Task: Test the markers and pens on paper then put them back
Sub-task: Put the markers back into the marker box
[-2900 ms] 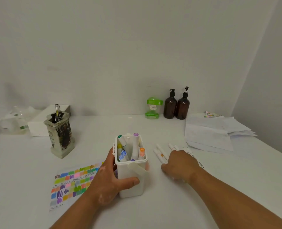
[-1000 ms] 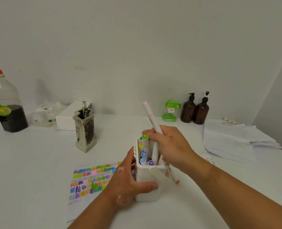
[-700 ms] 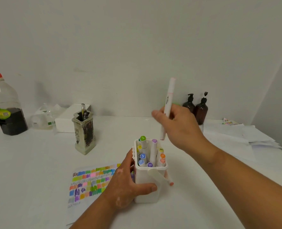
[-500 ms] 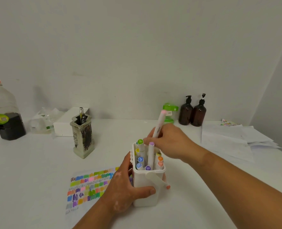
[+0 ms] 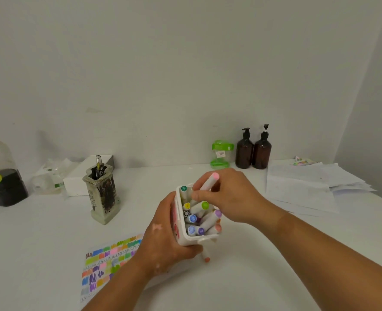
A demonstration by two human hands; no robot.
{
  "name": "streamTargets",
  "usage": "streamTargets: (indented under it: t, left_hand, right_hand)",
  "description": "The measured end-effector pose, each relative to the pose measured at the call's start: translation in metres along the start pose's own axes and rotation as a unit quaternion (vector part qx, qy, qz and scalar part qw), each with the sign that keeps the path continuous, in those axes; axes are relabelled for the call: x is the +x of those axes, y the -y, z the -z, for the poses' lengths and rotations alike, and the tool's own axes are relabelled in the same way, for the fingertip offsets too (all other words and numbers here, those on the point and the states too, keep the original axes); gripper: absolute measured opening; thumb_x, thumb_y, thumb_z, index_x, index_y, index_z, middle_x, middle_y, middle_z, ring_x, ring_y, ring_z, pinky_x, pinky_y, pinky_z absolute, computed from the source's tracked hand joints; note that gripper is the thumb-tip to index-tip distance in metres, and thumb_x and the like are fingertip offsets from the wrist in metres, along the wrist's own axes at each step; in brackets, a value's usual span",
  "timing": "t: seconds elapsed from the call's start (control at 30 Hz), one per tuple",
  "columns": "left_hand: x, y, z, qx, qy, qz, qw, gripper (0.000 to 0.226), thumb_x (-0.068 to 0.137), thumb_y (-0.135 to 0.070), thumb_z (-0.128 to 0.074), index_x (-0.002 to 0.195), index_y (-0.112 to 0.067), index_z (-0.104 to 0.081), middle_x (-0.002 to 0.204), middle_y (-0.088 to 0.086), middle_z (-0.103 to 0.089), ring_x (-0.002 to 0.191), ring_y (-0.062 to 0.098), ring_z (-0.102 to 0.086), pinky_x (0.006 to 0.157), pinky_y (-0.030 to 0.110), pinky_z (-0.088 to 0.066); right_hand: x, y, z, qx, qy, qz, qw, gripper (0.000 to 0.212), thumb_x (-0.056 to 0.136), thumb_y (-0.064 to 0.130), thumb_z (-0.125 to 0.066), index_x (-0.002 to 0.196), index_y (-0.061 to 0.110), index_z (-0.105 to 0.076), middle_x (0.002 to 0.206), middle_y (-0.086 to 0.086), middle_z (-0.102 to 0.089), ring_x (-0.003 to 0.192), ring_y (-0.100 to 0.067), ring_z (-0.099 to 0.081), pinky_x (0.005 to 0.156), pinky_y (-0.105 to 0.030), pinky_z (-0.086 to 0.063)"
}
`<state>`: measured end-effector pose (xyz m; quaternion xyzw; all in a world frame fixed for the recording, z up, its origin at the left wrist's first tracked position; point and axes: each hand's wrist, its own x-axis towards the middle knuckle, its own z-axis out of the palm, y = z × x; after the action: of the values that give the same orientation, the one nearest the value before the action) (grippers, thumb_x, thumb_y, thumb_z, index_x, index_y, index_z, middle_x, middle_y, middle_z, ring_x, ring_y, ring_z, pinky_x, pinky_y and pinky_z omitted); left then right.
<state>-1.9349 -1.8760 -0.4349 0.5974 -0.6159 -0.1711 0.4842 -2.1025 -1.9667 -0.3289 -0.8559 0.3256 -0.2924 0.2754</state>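
A: Box (image 5: 193,240)?
B: Centre frame, tilted toward camera, full of capped markers (image 5: 192,218); left hand (image 5: 163,245) clasps its side.
A: Right hand (image 5: 232,198)?
B: Pinches pink marker (image 5: 209,182), lower end inside box; paper (image 5: 109,259) lies lower left, beside the left wrist.

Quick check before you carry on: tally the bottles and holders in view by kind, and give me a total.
brown pump bottles: 2
large clear bottle of dark liquid: 1
green plastic container: 1
ceramic pen holder: 1
white marker holder: 1
Total: 6
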Motion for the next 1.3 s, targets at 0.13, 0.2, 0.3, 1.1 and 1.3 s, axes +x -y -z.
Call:
streamTargets:
  t: [0.13, 0.2, 0.3, 1.1, 1.3]
  left_hand:
    - [0.003, 0.011, 0.001, -0.007, -0.024, -0.018, 1.000, 0.111, 0.051, -0.054, -0.091, 0.143, -0.040, -0.031, 0.127, -0.020, -0.058, 0.118, 0.007, -0.060, 0.095, 0.025, -0.054]
    - [0.004, 0.016, 0.002, -0.004, -0.037, -0.023, 0.999, 0.109, 0.051, -0.061, -0.089, 0.142, -0.045, -0.031, 0.128, -0.023, -0.057, 0.119, 0.005, -0.059, 0.095, 0.022, -0.052]
    - [0.005, 0.023, 0.003, 0.014, -0.050, -0.030, 0.998, 0.106, 0.052, -0.063, -0.089, 0.137, -0.062, -0.025, 0.130, -0.034, -0.050, 0.122, -0.006, -0.053, 0.090, 0.004, -0.044]
    - [-0.003, 0.046, 0.015, -0.043, -0.079, 0.002, 0.996, 0.112, 0.051, -0.051, -0.096, 0.141, -0.051, -0.030, 0.126, -0.025, -0.060, 0.110, -0.002, -0.063, 0.074, 0.008, -0.052]
    - [0.013, 0.031, -0.020, -0.060, -0.035, 0.004, 0.998, 0.112, 0.047, -0.049, -0.096, 0.138, -0.052, -0.030, 0.123, -0.023, -0.063, 0.108, 0.002, -0.064, 0.083, 0.025, -0.056]
  right_hand:
    - [0.015, 0.010, 0.000, -0.068, 0.003, 0.018, 0.998, 0.013, 0.084, 0.040, -0.079, 0.083, 0.027, -0.079, 0.076, 0.013, -0.073, 0.069, 0.000, -0.066, 0.063, -0.016, -0.048]
    - [0.021, 0.015, 0.000, -0.101, 0.022, 0.032, 0.994, 0.013, 0.080, 0.037, -0.081, 0.083, 0.024, -0.077, 0.081, 0.008, -0.075, 0.076, -0.011, -0.069, 0.072, -0.030, -0.055]
    - [0.024, 0.018, -0.010, -0.182, 0.055, 0.052, 0.980, 0.018, 0.077, 0.036, -0.080, 0.086, 0.022, -0.075, 0.087, 0.004, -0.074, 0.083, -0.019, -0.067, 0.079, -0.040, -0.055]
    - [-0.014, -0.075, -0.047, -0.116, 0.124, -0.265, 0.949, 0.010, 0.081, 0.017, -0.062, 0.085, 0.007, -0.062, 0.078, -0.008, -0.066, 0.062, -0.026, -0.073, 0.045, -0.031, -0.058]
    - [-0.030, -0.147, 0.057, -0.233, 0.015, -0.336, 0.913, 0.010, 0.100, 0.020, -0.048, 0.098, 0.012, -0.054, 0.090, -0.006, -0.063, 0.070, -0.017, -0.059, 0.052, -0.027, -0.042]
